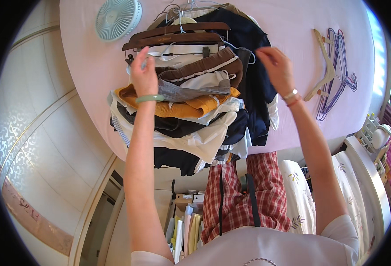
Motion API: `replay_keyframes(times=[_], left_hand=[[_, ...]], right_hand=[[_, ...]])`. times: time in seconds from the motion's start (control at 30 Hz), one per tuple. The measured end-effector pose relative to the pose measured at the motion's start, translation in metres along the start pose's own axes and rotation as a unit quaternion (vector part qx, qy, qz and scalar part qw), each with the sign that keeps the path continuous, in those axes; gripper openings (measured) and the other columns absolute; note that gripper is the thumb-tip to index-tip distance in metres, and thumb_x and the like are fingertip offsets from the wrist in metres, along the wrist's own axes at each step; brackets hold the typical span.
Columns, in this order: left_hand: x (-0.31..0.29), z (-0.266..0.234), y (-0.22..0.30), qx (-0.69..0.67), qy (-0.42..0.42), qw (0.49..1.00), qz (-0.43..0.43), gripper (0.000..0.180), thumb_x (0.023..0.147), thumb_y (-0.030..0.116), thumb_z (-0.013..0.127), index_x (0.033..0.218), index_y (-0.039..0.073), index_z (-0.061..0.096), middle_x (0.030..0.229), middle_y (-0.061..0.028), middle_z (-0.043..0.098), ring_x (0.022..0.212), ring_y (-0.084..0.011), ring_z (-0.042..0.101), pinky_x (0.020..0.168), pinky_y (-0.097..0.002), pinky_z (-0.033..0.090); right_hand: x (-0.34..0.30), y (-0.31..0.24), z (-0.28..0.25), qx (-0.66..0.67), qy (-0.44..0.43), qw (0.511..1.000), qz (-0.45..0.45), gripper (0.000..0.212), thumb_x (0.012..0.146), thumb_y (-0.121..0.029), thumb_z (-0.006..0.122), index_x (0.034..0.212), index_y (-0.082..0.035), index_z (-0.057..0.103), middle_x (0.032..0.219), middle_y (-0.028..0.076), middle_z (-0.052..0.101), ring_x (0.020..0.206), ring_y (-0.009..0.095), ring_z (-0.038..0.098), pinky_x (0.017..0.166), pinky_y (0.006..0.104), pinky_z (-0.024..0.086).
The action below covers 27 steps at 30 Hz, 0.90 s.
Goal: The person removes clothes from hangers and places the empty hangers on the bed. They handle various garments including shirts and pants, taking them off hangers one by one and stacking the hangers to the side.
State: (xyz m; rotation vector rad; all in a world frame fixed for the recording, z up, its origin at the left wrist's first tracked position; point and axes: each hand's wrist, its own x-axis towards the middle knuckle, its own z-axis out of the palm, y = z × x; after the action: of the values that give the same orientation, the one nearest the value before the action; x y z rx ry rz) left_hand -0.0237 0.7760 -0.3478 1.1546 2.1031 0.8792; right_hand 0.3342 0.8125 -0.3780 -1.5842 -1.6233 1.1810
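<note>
Before me lies a tall pile of clothes on hangers. My left hand [144,73], with a green bangle at its wrist, is at the pile's left side. Its thumb and fingertips close round the left end of a thin clip hanger [169,54] above a white garment. My right hand [277,68] hovers over a dark navy garment [258,95] with its fingers bent together; what they hold, if anything, is hidden. Close to its fingertips is a pale hanger hook [252,57]. Brown wooden hangers [173,39], brown trousers [200,66] and a mustard garment [191,106] lie between my hands.
A pale blue round fan [118,20] lies at the far left of the pink-covered table [87,66]. To the right are a wooden hanger [323,66] and several thin purple hangers [337,75]. Below the table edge stand upright folders [187,230] and white patterned fabric [296,190].
</note>
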Motion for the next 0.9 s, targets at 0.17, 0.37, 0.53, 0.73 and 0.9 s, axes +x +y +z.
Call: replay_keyframes(times=[0.17,0.37,0.53,0.73,0.9], left_hand=[[0.032,-0.026,-0.050,0.109,0.104,0.989,-0.010,0.057,0.089,0.024,0.067,0.137,0.002,0.048,0.147,-0.0187,0.041,0.138,-0.0294,0.038,0.106,-0.0370,0.039],[0.051,-0.036,-0.083,0.033,0.061,0.994,-0.086,0.074,0.087,0.032,0.072,0.143,-0.004,0.039,0.134,-0.0190,0.053,0.123,-0.0266,0.052,0.101,-0.0346,0.042],[0.057,-0.046,-0.080,0.069,-0.003,0.988,-0.139,0.070,0.085,0.035,0.076,0.136,-0.004,0.049,0.113,-0.0101,0.063,0.098,-0.0158,0.059,0.087,-0.0281,0.047],[0.039,-0.059,-0.041,0.009,-0.049,0.989,-0.142,0.054,0.086,0.034,0.075,0.129,0.005,0.060,0.101,-0.0039,0.062,0.090,-0.0125,0.058,0.083,-0.0281,0.048],[0.025,-0.094,-0.034,-0.082,-0.081,0.982,-0.149,0.035,0.092,0.027,0.070,0.122,0.011,0.065,0.099,0.0012,0.061,0.079,-0.0051,0.053,0.074,-0.0200,0.047]], right_hand=[[0.028,-0.038,0.064,-0.124,-0.012,0.974,-0.187,0.012,0.085,-0.020,0.067,0.086,-0.009,0.071,0.088,0.006,0.064,0.088,0.029,0.060,0.077,0.0391,0.048],[-0.017,-0.036,0.087,-0.082,-0.141,0.986,-0.041,0.025,0.089,-0.027,0.065,0.085,-0.003,0.069,0.078,0.015,0.069,0.069,0.036,0.065,0.064,0.0418,0.052],[-0.021,-0.038,0.089,0.151,-0.095,0.947,0.266,0.035,0.086,-0.026,0.071,0.107,0.001,0.066,0.079,0.010,0.070,0.061,0.016,0.068,0.054,0.0271,0.052],[0.001,-0.031,0.093,0.221,-0.088,0.930,0.282,0.036,0.086,-0.030,0.074,0.106,0.000,0.068,0.080,0.002,0.068,0.054,0.007,0.056,0.050,0.0220,0.045],[0.009,-0.036,0.091,0.340,-0.080,0.888,0.298,0.040,0.082,-0.030,0.080,0.109,-0.003,0.067,0.077,-0.004,0.062,0.058,0.004,0.050,0.054,0.0196,0.041]])
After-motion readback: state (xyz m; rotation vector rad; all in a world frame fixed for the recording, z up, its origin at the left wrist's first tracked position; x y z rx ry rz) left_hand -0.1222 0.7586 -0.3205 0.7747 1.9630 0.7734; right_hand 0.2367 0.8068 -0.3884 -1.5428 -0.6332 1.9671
